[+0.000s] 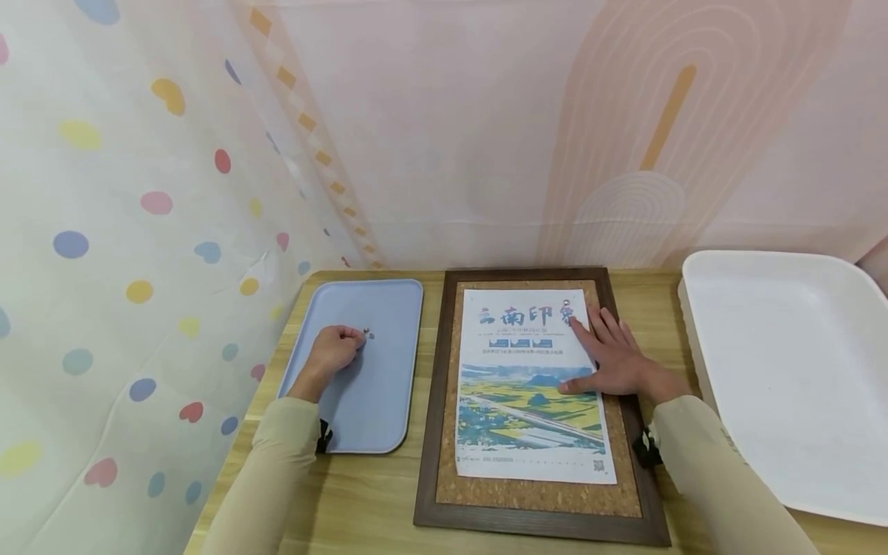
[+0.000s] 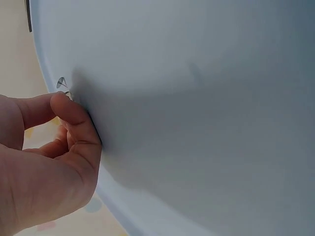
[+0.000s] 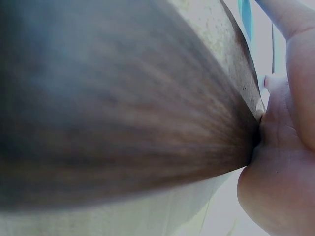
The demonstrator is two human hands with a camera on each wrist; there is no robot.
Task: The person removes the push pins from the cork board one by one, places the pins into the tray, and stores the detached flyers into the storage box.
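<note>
The poster (image 1: 530, 385) is lying flat on the cork board (image 1: 534, 497), its long axis running away from the person, its bottom edge with the small code nearest and its title line at the far end, so the print is reading upright to the person; the cork board, framed in dark wood, is sitting on the wooden table (image 1: 361, 501) with its own long side pointing the same way, and a strip of bare cork is showing below the poster's near edge; the right hand (image 1: 613, 354) is lying flat on the poster's right half, fingers straight and spread, palm down, gripping nothing, the thumb reaching left over the landscape picture and the forefinger pointing up towards a small pushpin (image 1: 567, 302) that is sitting at the poster's top right corner, beside the last title character; in the right wrist view the heel of that hand (image 3: 275, 187) is pressing against the dark frame (image 3: 123, 113), blurred by closeness; to the left, the blue tray (image 1: 375, 416) is lying beside the board, long side also running away from the person; the left hand (image 1: 334, 351) is resting on the tray's middle, fingers curled, thumb and forefinger closing on a small metal pin (image 2: 63, 84) at the fingertips; farther right, a white tray (image 1: 784, 370) is sitting at the table's edge; beyond everything, a dotted curtain (image 1: 139, 231) and a pink patterned backdrop (image 1: 555, 131) are hanging.
</note>
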